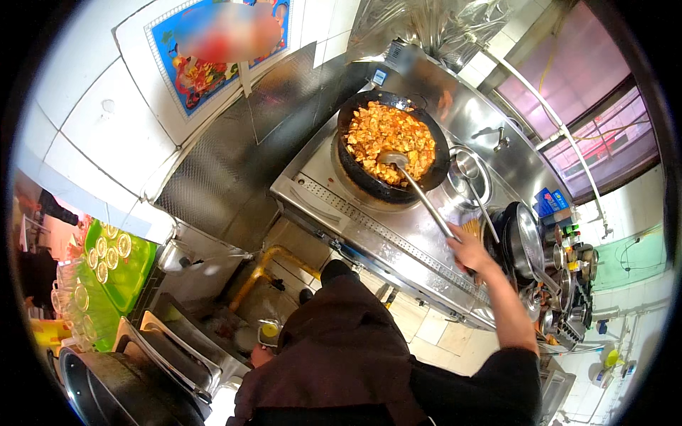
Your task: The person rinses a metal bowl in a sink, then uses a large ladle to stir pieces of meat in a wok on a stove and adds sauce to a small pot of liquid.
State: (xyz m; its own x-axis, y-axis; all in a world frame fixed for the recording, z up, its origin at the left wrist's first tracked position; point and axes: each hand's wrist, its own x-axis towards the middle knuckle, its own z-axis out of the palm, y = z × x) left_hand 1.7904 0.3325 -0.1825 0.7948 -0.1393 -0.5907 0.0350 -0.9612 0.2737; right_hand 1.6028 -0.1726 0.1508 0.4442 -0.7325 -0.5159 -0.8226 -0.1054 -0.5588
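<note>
My right hand grips the long metal handle of a ladle. The ladle's bowl rests in the near part of the food, diced pieces in orange-red sauce, which fills much of a black wok on the steel stove. Low in the picture, my left hand is partly hidden by my dark apron. It is at a small container with a round yellow part; whether the fingers grip it is unclear.
Right of the wok, a strainer or second ladle lies over a round metal pot. Stacked pans and a bamboo brush stand farther right. A yellow pipe runs near the floor. At left are a green tray with glasses and a large pot.
</note>
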